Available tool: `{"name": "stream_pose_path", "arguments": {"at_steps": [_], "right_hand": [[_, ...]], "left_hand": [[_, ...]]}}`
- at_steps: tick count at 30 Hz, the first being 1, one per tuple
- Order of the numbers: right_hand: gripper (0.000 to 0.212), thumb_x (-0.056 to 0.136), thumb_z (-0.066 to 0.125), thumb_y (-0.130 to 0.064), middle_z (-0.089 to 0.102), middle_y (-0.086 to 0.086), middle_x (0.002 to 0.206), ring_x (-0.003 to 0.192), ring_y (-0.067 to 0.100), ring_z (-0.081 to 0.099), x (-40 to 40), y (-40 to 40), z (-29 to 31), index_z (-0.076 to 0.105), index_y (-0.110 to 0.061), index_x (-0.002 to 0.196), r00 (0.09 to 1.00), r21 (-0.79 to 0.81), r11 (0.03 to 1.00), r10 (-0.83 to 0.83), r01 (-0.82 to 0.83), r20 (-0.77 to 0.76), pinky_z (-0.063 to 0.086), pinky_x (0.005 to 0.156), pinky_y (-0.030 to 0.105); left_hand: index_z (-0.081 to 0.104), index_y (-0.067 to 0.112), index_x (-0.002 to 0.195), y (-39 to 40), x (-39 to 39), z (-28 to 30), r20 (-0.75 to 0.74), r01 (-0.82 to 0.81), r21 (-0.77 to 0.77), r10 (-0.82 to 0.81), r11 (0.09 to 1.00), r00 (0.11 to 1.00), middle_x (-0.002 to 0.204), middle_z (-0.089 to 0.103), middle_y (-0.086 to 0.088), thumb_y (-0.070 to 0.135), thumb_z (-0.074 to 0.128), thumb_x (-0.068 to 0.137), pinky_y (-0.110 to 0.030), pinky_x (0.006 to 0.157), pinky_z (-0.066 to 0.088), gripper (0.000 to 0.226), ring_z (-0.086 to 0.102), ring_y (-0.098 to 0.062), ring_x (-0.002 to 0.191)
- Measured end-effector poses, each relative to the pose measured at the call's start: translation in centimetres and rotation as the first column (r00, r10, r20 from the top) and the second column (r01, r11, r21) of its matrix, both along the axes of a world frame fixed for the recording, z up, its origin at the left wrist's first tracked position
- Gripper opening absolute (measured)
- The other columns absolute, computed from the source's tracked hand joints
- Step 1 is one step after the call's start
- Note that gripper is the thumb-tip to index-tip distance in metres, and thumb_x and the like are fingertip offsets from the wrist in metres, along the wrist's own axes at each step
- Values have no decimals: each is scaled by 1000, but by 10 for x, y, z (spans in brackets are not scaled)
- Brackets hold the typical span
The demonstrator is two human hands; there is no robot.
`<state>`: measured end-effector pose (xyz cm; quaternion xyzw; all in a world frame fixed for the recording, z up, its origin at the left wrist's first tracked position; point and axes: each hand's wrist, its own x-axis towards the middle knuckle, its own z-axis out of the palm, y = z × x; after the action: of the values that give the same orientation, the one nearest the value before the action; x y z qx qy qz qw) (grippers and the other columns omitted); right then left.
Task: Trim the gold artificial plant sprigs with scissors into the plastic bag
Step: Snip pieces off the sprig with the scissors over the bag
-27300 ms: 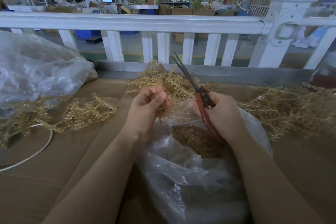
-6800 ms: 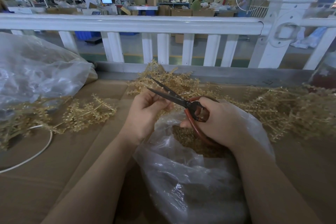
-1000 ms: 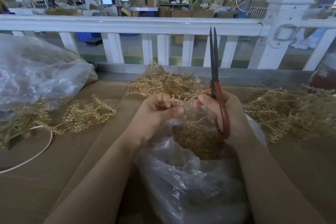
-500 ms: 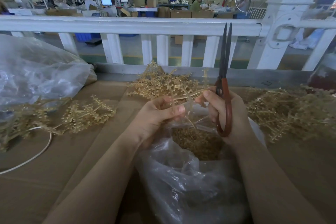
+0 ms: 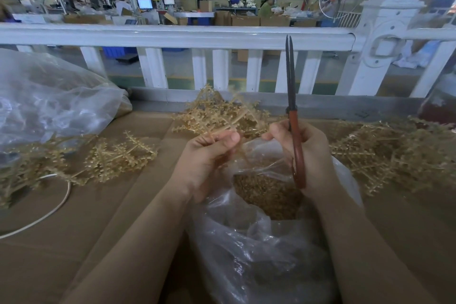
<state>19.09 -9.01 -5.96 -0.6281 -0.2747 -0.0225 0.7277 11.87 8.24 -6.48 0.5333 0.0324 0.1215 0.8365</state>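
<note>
Pinching a gold plastic plant sprig [image 5: 223, 118] over the clear plastic bag of gold bits [image 5: 259, 229], the left hand [image 5: 207, 158] sits beside the right hand [image 5: 306, 153], whose fingers curl round red-handled scissors [image 5: 293, 116] pointing up, blades nearly closed, on the brown cardboard table [image 5: 74, 242].

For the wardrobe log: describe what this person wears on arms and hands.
Nothing shows on either. The left hand and right hand are bare: no gloves, rings or watch in view. Both forearms are uncovered from wrist to the bottom edge of the picture; no sleeve, cuff or band appears.
</note>
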Motion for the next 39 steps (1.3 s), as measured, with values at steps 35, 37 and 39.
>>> {"name": "stream_pose_path", "arguments": {"at_steps": [35,37,39], "right_hand": [[56,72,54,-89,61,-22,75,69,-6,55,-1,2,-8,60,-40,97,879,-696,592,-47,407,474,41,59,13],[61,69,51,-92,62,-20,75,69,-5,56,0,2,-10,61,-39,96,881,-692,599,-51,403,470,45,61,17],[68,64,45,-96,63,-20,75,71,-4,57,1,3,-11,61,-39,96,883,-686,609,-50,398,467,50,64,21]], "left_hand": [[71,12,81,3,-1,6,51,-156,-83,160,984,986,72,69,2,16,67,75,-14,60,49,8,62,-5,65],[69,10,84,3,-1,6,60,-153,-78,157,985,986,72,68,2,16,66,75,-13,60,49,10,62,-5,65],[68,11,84,3,-2,6,68,-151,-65,155,986,986,71,68,3,16,66,76,-13,61,49,10,61,-5,65]]}}
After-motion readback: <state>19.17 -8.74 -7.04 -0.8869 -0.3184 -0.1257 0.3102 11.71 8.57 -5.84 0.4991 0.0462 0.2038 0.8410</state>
